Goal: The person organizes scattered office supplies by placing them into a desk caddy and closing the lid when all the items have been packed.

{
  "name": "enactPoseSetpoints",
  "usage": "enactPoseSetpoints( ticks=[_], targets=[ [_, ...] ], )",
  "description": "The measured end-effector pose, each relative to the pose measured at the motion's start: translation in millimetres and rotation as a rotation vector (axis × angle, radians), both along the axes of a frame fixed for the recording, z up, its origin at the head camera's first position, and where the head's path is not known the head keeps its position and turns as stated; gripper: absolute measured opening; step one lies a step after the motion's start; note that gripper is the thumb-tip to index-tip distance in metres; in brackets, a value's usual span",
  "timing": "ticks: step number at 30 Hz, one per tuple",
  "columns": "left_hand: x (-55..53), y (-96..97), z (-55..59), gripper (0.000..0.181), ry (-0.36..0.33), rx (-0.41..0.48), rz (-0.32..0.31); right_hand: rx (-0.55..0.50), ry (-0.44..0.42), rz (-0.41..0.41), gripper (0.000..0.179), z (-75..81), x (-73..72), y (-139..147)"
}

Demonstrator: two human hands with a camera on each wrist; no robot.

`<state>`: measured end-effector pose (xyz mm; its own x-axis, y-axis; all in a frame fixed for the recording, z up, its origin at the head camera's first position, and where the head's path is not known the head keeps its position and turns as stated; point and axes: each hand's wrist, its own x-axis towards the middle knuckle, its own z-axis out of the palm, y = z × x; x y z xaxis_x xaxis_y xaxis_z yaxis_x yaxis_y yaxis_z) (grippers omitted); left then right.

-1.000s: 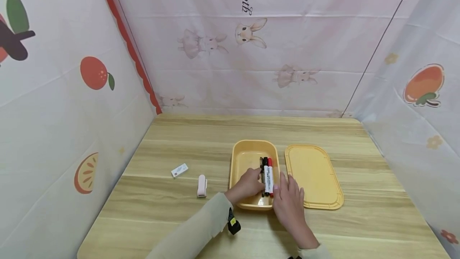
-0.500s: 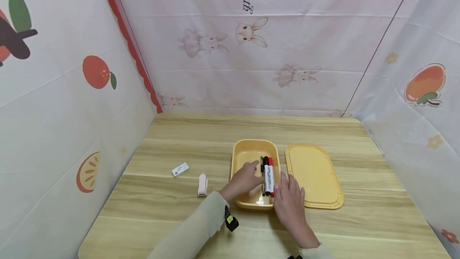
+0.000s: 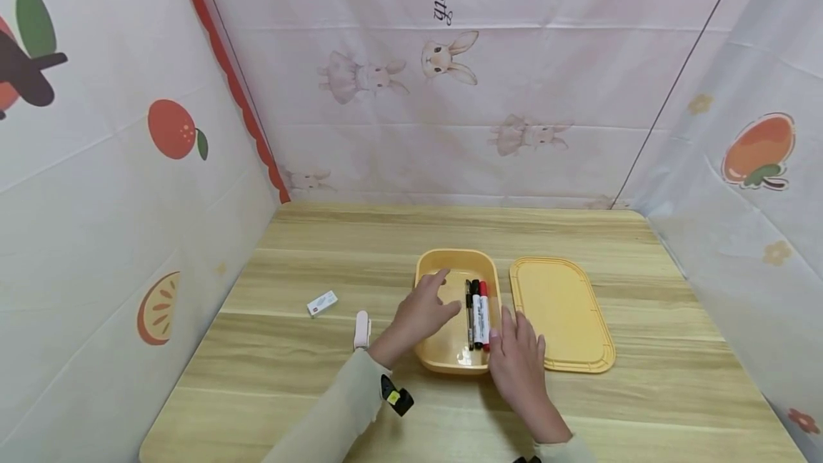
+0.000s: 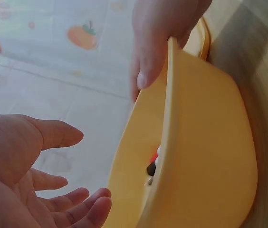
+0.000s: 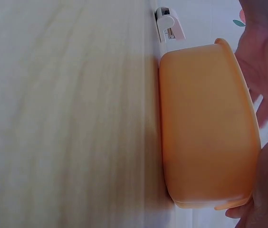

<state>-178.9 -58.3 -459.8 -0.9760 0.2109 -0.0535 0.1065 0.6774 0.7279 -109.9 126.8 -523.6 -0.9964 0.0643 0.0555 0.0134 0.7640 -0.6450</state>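
A yellow plastic box [image 3: 450, 258] sits on the table without its lid. Along its right side lie a black pen [image 3: 469, 320], a black-capped marker [image 3: 477, 316] and a red-capped marker [image 3: 485, 316], side by side. My left hand [image 3: 421, 313] hovers over the box's left side, fingers spread and holding nothing; in the left wrist view its thumb and fingers stand apart. My right hand [image 3: 519, 370] holds the box's right rim near the front corner, thumb on the inner side and fingers outside. A pale pink stapler [image 3: 362, 329] is just left of my left wrist.
The flat yellow lid [image 3: 562, 316] lies right of the box, close to my right fingers. A small white carton [image 3: 322, 304] lies at the left, beyond the stapler. Printed cloth hangs around the back and sides of the wooden table [image 3: 649, 406].
My left hand has let go of the black pen, drawn back leftward and spread its fingers. The pen stays beside the markers. My right hand has kept its place at the rim.
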Motion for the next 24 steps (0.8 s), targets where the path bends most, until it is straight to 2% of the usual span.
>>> enactPoseSetpoints(
  ticks=[5,8,12,16,24],
  targets=[
    [9.7,-16.7,2.5,0.068,0.002,0.000,0.075,-0.003,0.003,-0.005,0.059,-1.5,0.4,-0.4],
    [15.0,-26.9,2.0,0.066,0.025,-0.006,0.098,-0.003,0.015,-0.006,0.059,-2.2,1.3,-0.3],
    [23.6,-40.5,-2.4,0.066,0.039,-0.006,0.143,-0.005,0.028,-0.005,0.059,-3.2,2.1,-0.3],
    [35.6,-53.7,-11.8,0.065,0.048,-0.013,0.223,-0.005,0.017,-0.004,0.059,-3.6,2.1,-0.2],
    [59.5,-76.2,-25.7,0.062,0.179,-0.025,0.337,-0.009,0.025,-0.001,0.059,-0.9,0.7,0.7]
  ],
)
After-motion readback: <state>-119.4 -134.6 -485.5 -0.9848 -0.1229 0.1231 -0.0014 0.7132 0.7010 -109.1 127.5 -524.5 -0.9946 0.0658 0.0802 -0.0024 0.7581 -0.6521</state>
